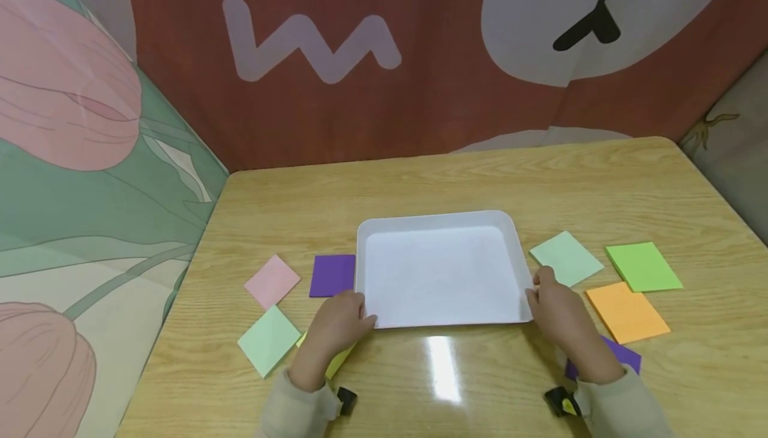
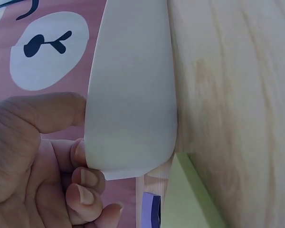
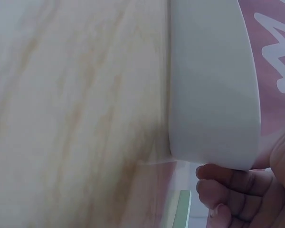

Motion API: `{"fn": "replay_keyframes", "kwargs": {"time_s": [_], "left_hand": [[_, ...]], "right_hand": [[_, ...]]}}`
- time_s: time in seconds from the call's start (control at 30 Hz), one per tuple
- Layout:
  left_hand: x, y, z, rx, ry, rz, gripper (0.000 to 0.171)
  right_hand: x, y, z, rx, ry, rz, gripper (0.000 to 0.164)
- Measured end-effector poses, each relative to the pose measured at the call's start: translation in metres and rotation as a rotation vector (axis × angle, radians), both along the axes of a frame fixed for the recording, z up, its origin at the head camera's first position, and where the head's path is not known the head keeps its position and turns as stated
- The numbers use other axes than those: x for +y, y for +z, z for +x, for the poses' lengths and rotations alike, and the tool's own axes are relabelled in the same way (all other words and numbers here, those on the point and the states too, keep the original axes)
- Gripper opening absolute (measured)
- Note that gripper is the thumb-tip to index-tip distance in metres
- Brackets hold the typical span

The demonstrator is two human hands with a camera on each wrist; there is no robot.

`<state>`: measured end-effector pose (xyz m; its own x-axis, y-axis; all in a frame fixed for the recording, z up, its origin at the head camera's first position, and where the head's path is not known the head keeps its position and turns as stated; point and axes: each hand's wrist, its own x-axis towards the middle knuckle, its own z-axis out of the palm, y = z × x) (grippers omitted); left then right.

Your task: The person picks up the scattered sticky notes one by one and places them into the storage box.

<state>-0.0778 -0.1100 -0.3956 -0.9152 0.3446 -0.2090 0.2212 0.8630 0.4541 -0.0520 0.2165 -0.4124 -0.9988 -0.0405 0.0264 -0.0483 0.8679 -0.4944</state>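
Observation:
A shallow white tray [image 1: 444, 275] lies on the wooden table between both hands. At its near left corner my left hand [image 1: 337, 321] pinches the rim, thumb on top and curled fingers against the outer side, as the tray wall [image 2: 130, 95] in the left wrist view shows. My right hand [image 1: 555, 308] grips the rim near the opposite front corner; its curled fingers [image 3: 232, 187] touch the end wall from outside, the thumb mostly hidden. Partly under my left hand is a yellow sticky-note pad [image 1: 340, 361]. A purple pad [image 1: 624, 355] sits beneath my right forearm.
Left of the tray lie a purple pad [image 1: 332, 275], a pink pad [image 1: 273, 281] and a mint pad [image 1: 268, 341]. To its right are another mint pad [image 1: 567, 258], a green pad [image 1: 644, 266] and an orange pad [image 1: 627, 313]. A patterned curtain [image 1: 360, 111] hangs behind the table [image 1: 300, 198].

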Motion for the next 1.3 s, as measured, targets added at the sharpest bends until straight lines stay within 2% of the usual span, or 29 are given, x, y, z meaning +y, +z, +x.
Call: {"fn": "replay_keyframes", "kwargs": {"time_s": [0.13,0.27,0.63,1.1,1.3], "left_hand": [[0.001,0.002,0.002,0.006,-0.006,-0.018,0.025],[0.0,0.002,0.002,0.008,-0.005,-0.017,0.026],[-0.008,0.0,0.004,-0.007,-0.034,0.079,0.026],[-0.012,-0.006,0.003,0.015,-0.045,0.116,0.02],[-0.014,-0.009,0.003,0.041,-0.048,0.137,0.031]], "right_hand": [[0.001,-0.001,0.001,0.012,0.001,0.001,0.022],[0.001,0.0,0.001,0.008,0.0,-0.009,0.015],[0.001,-0.002,0.001,-0.013,-0.012,-0.022,0.011],[0.001,-0.002,0.001,-0.047,-0.024,-0.033,0.01],[0.002,-0.003,0.001,-0.043,-0.015,-0.042,0.01]]}}
